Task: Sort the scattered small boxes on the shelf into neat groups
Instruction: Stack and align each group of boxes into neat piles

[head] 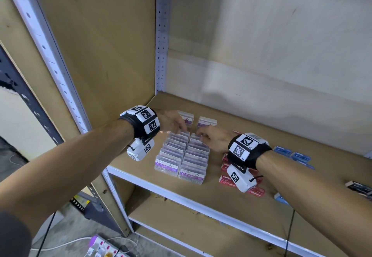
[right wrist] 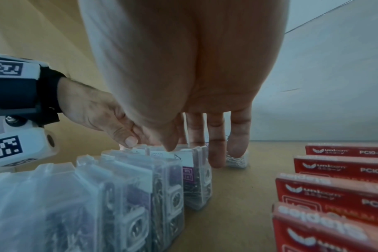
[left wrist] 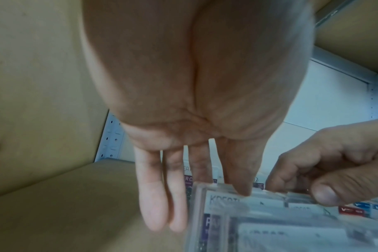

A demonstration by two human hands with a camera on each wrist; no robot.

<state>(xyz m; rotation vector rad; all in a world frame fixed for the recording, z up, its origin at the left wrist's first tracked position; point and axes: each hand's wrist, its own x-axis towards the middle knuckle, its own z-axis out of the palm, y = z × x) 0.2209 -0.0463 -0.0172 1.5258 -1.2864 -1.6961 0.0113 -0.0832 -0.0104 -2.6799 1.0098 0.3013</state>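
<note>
Clear paper-clip boxes [head: 182, 156] carry white-and-purple labels; the staple boxes [head: 228, 182] to their right are red with white lettering. Farther right lie blue boxes [head: 291, 154]; the shelf board [head: 251, 120] is tan.

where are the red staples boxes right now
In the head view the red staples boxes lie in a row on the shelf board, right of the two rows of clear paper clip boxes, partly hidden under the right wrist.
</note>
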